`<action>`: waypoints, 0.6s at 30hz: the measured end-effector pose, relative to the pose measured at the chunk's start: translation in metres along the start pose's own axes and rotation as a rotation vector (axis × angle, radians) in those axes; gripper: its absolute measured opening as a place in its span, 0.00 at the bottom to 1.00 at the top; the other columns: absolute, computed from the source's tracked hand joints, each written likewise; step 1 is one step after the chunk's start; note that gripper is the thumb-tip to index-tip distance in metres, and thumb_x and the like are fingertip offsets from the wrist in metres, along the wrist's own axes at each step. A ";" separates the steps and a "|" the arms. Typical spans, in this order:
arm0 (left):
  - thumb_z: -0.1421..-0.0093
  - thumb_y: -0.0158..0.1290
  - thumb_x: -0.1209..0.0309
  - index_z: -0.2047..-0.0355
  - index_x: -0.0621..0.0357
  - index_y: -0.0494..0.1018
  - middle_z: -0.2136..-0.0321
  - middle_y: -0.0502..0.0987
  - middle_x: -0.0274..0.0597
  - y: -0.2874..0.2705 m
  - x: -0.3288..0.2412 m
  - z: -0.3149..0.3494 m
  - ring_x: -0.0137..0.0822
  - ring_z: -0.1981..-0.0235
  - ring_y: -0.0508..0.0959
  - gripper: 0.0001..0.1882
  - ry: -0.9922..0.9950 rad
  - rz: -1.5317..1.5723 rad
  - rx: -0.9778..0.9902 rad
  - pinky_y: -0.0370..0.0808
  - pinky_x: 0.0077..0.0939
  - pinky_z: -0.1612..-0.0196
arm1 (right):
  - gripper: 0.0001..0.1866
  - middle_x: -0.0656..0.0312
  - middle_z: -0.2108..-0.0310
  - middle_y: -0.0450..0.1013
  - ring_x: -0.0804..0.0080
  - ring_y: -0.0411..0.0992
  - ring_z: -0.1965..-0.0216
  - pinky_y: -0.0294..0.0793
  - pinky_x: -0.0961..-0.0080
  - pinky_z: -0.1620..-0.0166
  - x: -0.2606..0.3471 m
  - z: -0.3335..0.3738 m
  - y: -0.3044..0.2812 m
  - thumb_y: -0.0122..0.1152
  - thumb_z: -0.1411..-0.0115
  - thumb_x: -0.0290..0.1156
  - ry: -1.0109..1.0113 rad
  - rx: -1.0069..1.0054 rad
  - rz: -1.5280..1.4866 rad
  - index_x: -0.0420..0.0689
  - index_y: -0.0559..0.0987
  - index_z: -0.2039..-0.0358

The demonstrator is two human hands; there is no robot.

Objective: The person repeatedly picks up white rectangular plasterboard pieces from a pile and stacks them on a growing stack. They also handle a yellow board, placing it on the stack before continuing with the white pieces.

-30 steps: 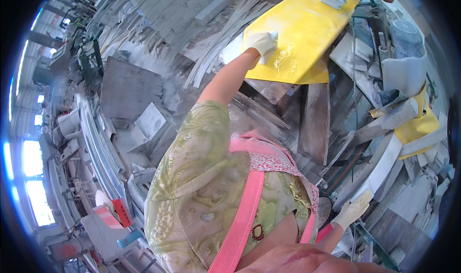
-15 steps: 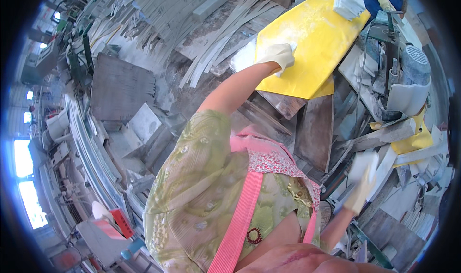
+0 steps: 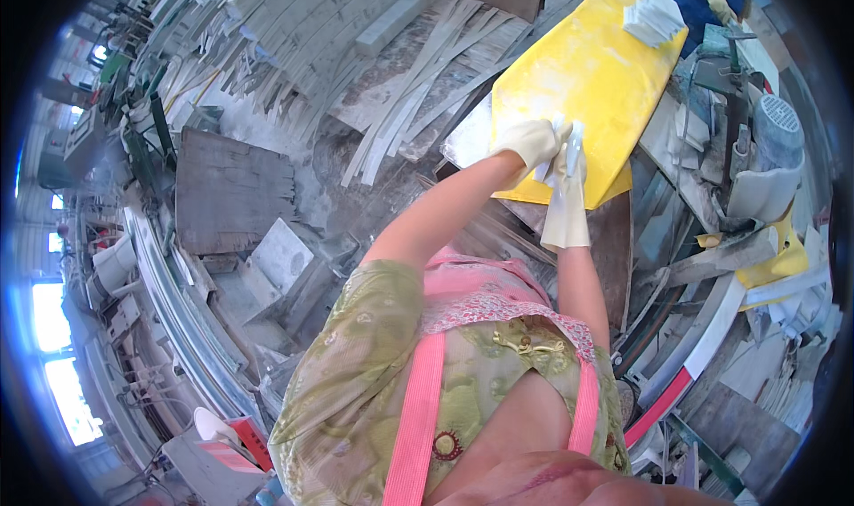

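Note:
Both my hands wear cream gloves and meet over the near end of a yellow sheet-covered board (image 3: 596, 79). My left hand (image 3: 531, 143) is closed, its fingers pressed against a small white piece whose outline is partly hidden. Close beside it, my right hand (image 3: 567, 202) has come up from below, its fingers closed round a thin, pale, shiny flat piece (image 3: 575, 139). Whether the hands share one piece or hold separate ones, I cannot tell. At the far end of the yellow surface lies a stack of white flat pieces (image 3: 654, 18).
Beyond the yellow board sits another person, whose gloved hand (image 3: 719, 4) shows. Long pale strips (image 3: 418, 88) lie at the back left. A grey-blue motor-like machine part (image 3: 776, 119) stands right, above a second yellow sheet (image 3: 776, 255). A brown board (image 3: 233, 192) lies left.
My right hand has swung from the lower right up to the yellow board, beside my left hand. The left hand has shifted slightly right and nearer.

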State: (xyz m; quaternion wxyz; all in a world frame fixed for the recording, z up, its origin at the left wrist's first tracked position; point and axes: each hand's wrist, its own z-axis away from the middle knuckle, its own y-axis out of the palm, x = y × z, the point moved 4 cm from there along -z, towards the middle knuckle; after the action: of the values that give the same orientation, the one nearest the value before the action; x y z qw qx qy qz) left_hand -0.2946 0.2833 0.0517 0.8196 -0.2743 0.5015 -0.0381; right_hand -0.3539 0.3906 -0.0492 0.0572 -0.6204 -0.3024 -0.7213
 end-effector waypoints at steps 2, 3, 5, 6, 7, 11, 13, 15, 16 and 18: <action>0.34 0.52 0.48 0.59 0.67 0.81 0.63 0.82 0.62 0.003 -0.004 -0.003 0.51 0.56 0.82 0.29 0.007 0.037 0.107 0.77 0.40 0.54 | 0.28 0.58 0.37 0.69 0.67 0.66 0.36 0.67 0.67 0.36 -0.009 -0.005 -0.007 0.56 0.27 0.41 0.014 0.093 -0.055 0.39 0.68 0.33; 0.36 0.53 0.45 0.60 0.68 0.80 0.66 0.82 0.60 0.003 -0.008 -0.002 0.50 0.60 0.82 0.31 0.056 0.086 0.046 0.78 0.39 0.56 | 0.28 0.58 0.36 0.68 0.67 0.67 0.36 0.67 0.67 0.36 -0.006 -0.002 -0.013 0.57 0.28 0.40 -0.055 0.102 0.056 0.39 0.68 0.33; 0.39 0.55 0.44 0.61 0.71 0.80 0.69 0.82 0.58 0.010 -0.015 0.008 0.49 0.64 0.83 0.33 0.116 0.077 -0.140 0.79 0.38 0.58 | 0.28 0.57 0.35 0.67 0.67 0.67 0.36 0.67 0.68 0.35 0.010 0.011 -0.027 0.58 0.28 0.38 -0.196 0.112 0.282 0.39 0.68 0.33; 0.40 0.56 0.45 0.61 0.72 0.79 0.69 0.82 0.58 0.013 -0.018 0.016 0.49 0.64 0.83 0.33 0.125 0.017 -0.261 0.79 0.38 0.58 | 0.28 0.57 0.34 0.67 0.66 0.67 0.35 0.67 0.69 0.35 0.021 0.020 -0.031 0.59 0.29 0.37 -0.262 0.109 0.394 0.39 0.68 0.33; 0.42 0.58 0.47 0.61 0.73 0.78 0.70 0.82 0.59 0.019 -0.020 0.022 0.50 0.63 0.83 0.33 0.096 -0.050 -0.298 0.79 0.38 0.58 | 0.27 0.56 0.33 0.66 0.66 0.66 0.34 0.65 0.69 0.34 0.036 0.034 -0.048 0.59 0.29 0.36 -0.233 0.112 0.504 0.39 0.69 0.33; 0.44 0.57 0.51 0.55 0.76 0.75 0.65 0.82 0.62 0.031 -0.016 0.020 0.52 0.58 0.84 0.33 0.287 -0.483 -0.198 0.80 0.40 0.56 | 0.21 0.55 0.40 0.74 0.66 0.69 0.37 0.64 0.69 0.32 0.113 0.105 -0.151 0.55 0.27 0.35 -0.151 -0.090 0.641 0.36 0.76 0.39; 0.43 0.55 0.49 0.51 0.72 0.76 0.62 0.83 0.63 0.030 -0.001 0.001 0.53 0.56 0.84 0.34 0.165 -0.562 -0.272 0.79 0.44 0.53 | 0.20 0.55 0.41 0.76 0.67 0.71 0.38 0.65 0.71 0.33 0.149 0.155 -0.218 0.55 0.27 0.35 -0.135 -0.348 0.628 0.36 0.78 0.41; 0.42 0.53 0.48 0.49 0.62 0.78 0.58 0.83 0.60 0.029 0.010 -0.020 0.54 0.54 0.83 0.32 0.202 -0.663 -0.441 0.77 0.48 0.48 | 0.21 0.55 0.41 0.76 0.68 0.71 0.38 0.66 0.72 0.34 0.177 0.217 -0.284 0.53 0.26 0.38 -0.116 -0.566 0.740 0.37 0.78 0.41; 0.41 0.53 0.47 0.52 0.61 0.80 0.61 0.84 0.58 0.027 0.014 -0.035 0.51 0.58 0.84 0.30 0.249 -0.700 -0.401 0.77 0.46 0.53 | 0.22 0.55 0.42 0.76 0.68 0.71 0.38 0.66 0.72 0.34 0.191 0.250 -0.316 0.53 0.26 0.39 -0.120 -0.657 0.850 0.37 0.78 0.41; 0.38 0.52 0.46 0.58 0.59 0.83 0.66 0.85 0.53 0.026 0.018 -0.056 0.46 0.64 0.85 0.28 0.338 -0.564 -0.382 0.78 0.44 0.61 | 0.20 0.57 0.45 0.78 0.67 0.73 0.41 0.67 0.72 0.36 0.203 0.318 -0.372 0.57 0.28 0.38 -0.145 -0.884 0.819 0.37 0.81 0.45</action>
State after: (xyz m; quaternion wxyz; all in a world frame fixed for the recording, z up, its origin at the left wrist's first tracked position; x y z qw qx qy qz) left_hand -0.3382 0.2766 0.0052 0.6169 -0.5392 0.5324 -0.2128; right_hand -0.2956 0.9131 0.0188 0.0463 -0.6988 0.2864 -0.6538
